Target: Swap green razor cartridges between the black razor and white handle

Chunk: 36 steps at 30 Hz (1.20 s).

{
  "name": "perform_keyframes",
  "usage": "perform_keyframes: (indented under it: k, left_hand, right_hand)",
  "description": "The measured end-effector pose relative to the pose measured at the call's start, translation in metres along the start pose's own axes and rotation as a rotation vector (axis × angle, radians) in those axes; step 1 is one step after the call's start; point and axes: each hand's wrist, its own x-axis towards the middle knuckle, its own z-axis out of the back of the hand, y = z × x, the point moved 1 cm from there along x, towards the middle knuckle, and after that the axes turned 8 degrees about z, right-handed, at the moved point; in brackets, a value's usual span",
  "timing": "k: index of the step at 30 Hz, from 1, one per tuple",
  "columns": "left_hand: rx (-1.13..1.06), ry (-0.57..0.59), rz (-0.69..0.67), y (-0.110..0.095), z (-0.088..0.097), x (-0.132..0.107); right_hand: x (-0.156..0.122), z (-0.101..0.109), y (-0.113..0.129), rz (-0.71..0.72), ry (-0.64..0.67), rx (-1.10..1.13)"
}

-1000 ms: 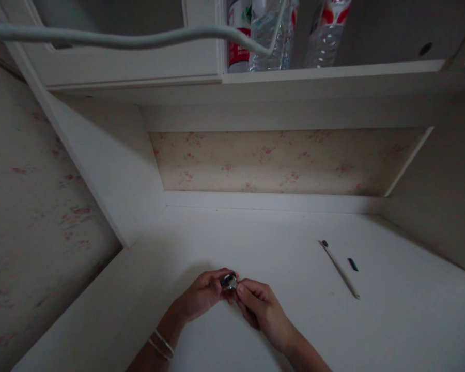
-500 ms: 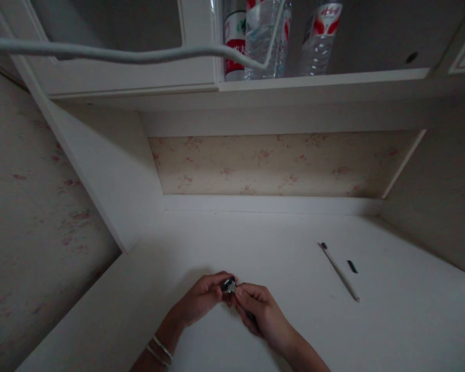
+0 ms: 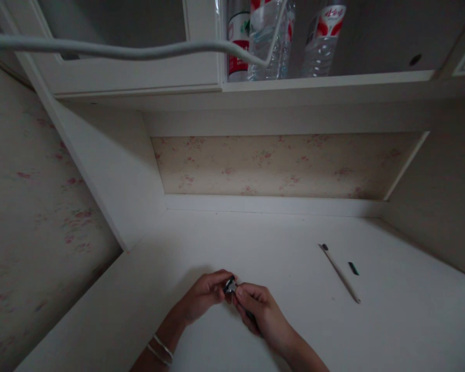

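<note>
Low in the middle of the view, my left hand (image 3: 204,297) pinches the black and silver head of a small tool (image 3: 230,285) between thumb and fingers. My right hand (image 3: 264,312) closes on the same tool just to the right, its thumb and forefinger at the silver neck. A dark, handle-like length shows under the right palm. The fingers cover much of the tool, so its exact kind is unclear; it resembles a razor. Both hands are close together just over the white desk (image 3: 232,243).
Right of the hands lie a slim pale stick with a dark tip (image 3: 341,275), possibly a toothbrush, and a small dark green strip (image 3: 353,268). A white cable (image 3: 139,52) crosses the top, before a shelf with several plastic bottles (image 3: 325,41). A side panel (image 3: 101,170) bounds the desk's left.
The tool's head has turned slightly in my left fingers. Both hands keep their hold in nearly the same place, and the camera view has shifted a little.
</note>
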Motion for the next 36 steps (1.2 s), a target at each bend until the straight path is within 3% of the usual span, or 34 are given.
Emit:
perform_keyframes:
  k: [13, 19, 26, 36]
  left_hand:
    - [0.097, -0.001, -0.006, 0.0, 0.006, -0.003]
    - [0.113, -0.009, 0.001, -0.001, 0.006, -0.003]
    - [0.095, -0.021, 0.011, -0.001, 0.007, -0.003]
    - [0.136, -0.039, -0.012, 0.0, 0.008, -0.003]
  right_hand:
    - [0.001, 0.003, 0.006, 0.011, 0.086, -0.014]
    - [0.0, 0.007, 0.005, -0.053, 0.111, -0.027]
    - [0.001, 0.01, 0.005, 0.036, 0.178, -0.156]
    - [0.002, 0.009, -0.007, 0.089, 0.039, -0.115]
